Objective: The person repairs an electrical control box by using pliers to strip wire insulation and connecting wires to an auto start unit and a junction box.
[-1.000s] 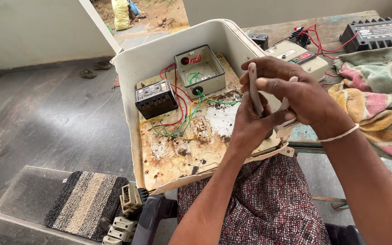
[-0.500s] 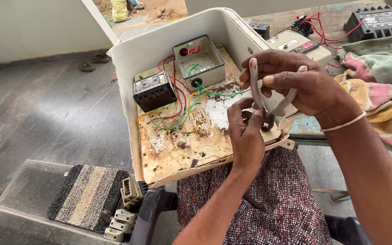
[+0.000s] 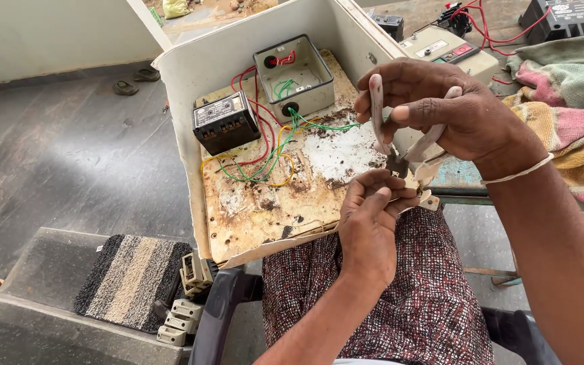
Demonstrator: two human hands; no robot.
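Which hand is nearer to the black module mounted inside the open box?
Left. The left hand is at the box's lower right edge, across the stained panel from the black module. The right hand, gripping pliers, is farther right, by the box's right wall.

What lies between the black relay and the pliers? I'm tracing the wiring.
In the head view, a tangle of red, green and yellow wires lies between the relay and the pliers, then stained panel.

pliers (image 3: 400, 145) now lowered onto left hand (image 3: 372, 209).
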